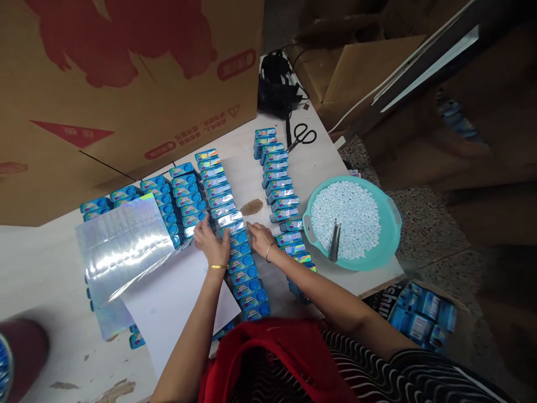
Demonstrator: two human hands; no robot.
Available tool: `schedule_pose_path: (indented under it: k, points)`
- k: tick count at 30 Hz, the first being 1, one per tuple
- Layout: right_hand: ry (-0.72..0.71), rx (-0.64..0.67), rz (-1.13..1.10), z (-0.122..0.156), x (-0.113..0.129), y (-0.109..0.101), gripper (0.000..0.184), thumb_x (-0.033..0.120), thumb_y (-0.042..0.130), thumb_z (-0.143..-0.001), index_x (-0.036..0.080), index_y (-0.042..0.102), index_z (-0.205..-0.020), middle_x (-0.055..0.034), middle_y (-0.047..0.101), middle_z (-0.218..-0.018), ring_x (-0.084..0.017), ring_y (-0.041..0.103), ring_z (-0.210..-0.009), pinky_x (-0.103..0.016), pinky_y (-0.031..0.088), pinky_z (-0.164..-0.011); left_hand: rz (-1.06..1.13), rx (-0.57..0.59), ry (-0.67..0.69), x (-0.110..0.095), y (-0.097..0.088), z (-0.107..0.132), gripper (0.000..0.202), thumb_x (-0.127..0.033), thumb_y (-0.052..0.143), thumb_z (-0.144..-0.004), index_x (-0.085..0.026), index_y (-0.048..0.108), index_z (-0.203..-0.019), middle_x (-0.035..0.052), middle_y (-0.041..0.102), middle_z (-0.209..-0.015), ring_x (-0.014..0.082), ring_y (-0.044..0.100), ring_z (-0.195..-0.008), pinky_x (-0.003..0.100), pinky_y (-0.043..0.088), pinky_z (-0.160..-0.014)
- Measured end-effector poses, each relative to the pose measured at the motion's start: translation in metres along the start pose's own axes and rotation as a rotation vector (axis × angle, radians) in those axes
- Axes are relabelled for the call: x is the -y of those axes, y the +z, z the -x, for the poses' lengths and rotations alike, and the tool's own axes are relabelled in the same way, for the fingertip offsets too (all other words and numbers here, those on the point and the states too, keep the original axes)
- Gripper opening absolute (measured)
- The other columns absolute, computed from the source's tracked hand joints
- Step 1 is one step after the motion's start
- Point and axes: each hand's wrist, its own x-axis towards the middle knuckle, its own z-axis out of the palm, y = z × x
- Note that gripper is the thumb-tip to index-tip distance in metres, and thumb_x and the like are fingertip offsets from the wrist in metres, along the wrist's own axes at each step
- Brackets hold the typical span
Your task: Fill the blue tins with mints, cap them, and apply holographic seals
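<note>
Several small blue boxes (240,250) with shiny holographic tops stand in a long row in the middle of the table. My left hand (211,243) is at the left side of this row, fingers apart, its thumb against the boxes. On the other side, my right hand (260,239) is close to the row with its index finger stretched out; nothing shows in it. A silvery holographic sheet (126,246) and a white sheet of paper (180,305) lie left of my left hand, over part of more blue boxes (188,198).
A second row of blue boxes (281,184) stands to the right. Beyond it is a teal basin (390,235) of small white pellets with a metal scoop (334,243). Black scissors (302,137) lie at the back. A large cardboard carton (126,101) borders the table's far side.
</note>
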Motion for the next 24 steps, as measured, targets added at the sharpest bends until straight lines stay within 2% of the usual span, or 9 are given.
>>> schedule_pose_path:
  k: [2,4,7,9,11,13,16,21,24]
  points:
    - [-0.005,-0.127,-0.224,0.002,0.005,-0.006,0.040,0.025,0.042,-0.092,0.016,0.057,-0.128,-0.0122,0.062,-0.104,-0.023,0.056,-0.098,-0.033,0.043,-0.087,0.161,-0.058,0.071,-0.010,-0.014,0.004,0.038,-0.037,0.065,-0.077,-0.017,0.058,-0.107,0.0124,0.051,-0.111,0.0282,0.047,-0.112,0.046,0.036,-0.099]
    - [0.019,-0.211,-0.520,0.008,0.013,-0.012,0.044,0.043,0.040,-0.094,0.018,0.057,-0.125,-0.0092,0.063,-0.100,-0.020,0.057,-0.091,-0.032,0.045,-0.084,0.365,-0.054,0.065,-0.020,-0.028,0.011,0.022,-0.036,0.064,-0.079,-0.017,0.059,-0.089,0.0074,0.053,-0.099,0.0220,0.051,-0.103,0.038,0.038,-0.096]
    - [0.102,-0.115,-0.849,0.024,0.028,-0.015,0.049,0.061,0.041,-0.088,0.020,0.063,-0.103,-0.0029,0.063,-0.084,-0.016,0.055,-0.075,-0.029,0.046,-0.072,0.643,0.039,-0.114,-0.029,-0.038,0.026,0.020,-0.037,0.065,-0.077,-0.018,0.058,-0.079,0.0030,0.056,-0.088,0.0163,0.054,-0.090,0.030,0.042,-0.086]
    - [0.128,-0.059,-0.941,0.032,0.035,-0.015,0.044,0.062,0.049,-0.083,0.020,0.062,-0.083,-0.0003,0.060,-0.073,-0.014,0.053,-0.067,-0.026,0.044,-0.067,0.729,0.084,-0.262,-0.026,-0.036,0.036,0.023,-0.039,0.068,-0.074,-0.018,0.059,-0.077,0.0018,0.057,-0.083,0.0147,0.054,-0.082,0.028,0.044,-0.080]
    - [0.124,-0.083,-0.962,0.038,0.037,-0.014,0.037,0.057,0.056,-0.080,0.020,0.056,-0.072,0.0018,0.057,-0.066,-0.013,0.050,-0.063,-0.025,0.042,-0.064,0.726,0.109,-0.354,-0.019,-0.029,0.043,0.025,-0.041,0.069,-0.072,-0.017,0.060,-0.075,0.0010,0.057,-0.078,0.0139,0.053,-0.076,0.027,0.044,-0.076]
    - [0.106,-0.132,-0.922,0.039,0.035,-0.013,0.032,0.051,0.057,-0.081,0.020,0.054,-0.069,0.0031,0.053,-0.063,-0.012,0.049,-0.060,-0.025,0.040,-0.061,0.666,0.111,-0.360,-0.010,-0.021,0.046,0.024,-0.040,0.068,-0.072,-0.017,0.060,-0.072,0.0009,0.056,-0.077,0.0140,0.053,-0.075,0.027,0.045,-0.075]
    - [0.058,-0.176,-0.721,0.036,0.027,-0.013,0.029,0.044,0.052,-0.085,0.020,0.054,-0.068,0.0029,0.052,-0.062,-0.012,0.047,-0.059,-0.024,0.037,-0.059,0.517,0.062,-0.260,-0.003,-0.011,0.045,0.019,-0.036,0.066,-0.073,-0.018,0.060,-0.069,0.0017,0.056,-0.080,0.0157,0.054,-0.082,0.031,0.045,-0.082]
    - [-0.025,-0.206,-0.202,0.027,0.014,-0.012,0.025,0.032,0.048,-0.091,0.020,0.061,-0.073,-0.0010,0.065,-0.074,-0.015,0.056,-0.073,-0.026,0.035,-0.071,0.204,0.050,-0.181,-0.003,0.000,0.039,0.012,-0.031,0.063,-0.075,-0.020,0.061,-0.071,0.0046,0.058,-0.091,0.0222,0.054,-0.094,0.041,0.039,-0.090]
    - [-0.032,-0.191,-0.033,0.022,0.009,-0.009,0.021,0.028,0.049,-0.092,0.019,0.063,-0.078,-0.0028,0.069,-0.082,-0.017,0.059,-0.083,-0.028,0.033,-0.076,0.039,0.091,-0.167,-0.003,0.005,0.039,0.011,-0.031,0.061,-0.078,-0.020,0.063,-0.075,0.0072,0.059,-0.098,0.0260,0.053,-0.099,0.044,0.037,-0.088]
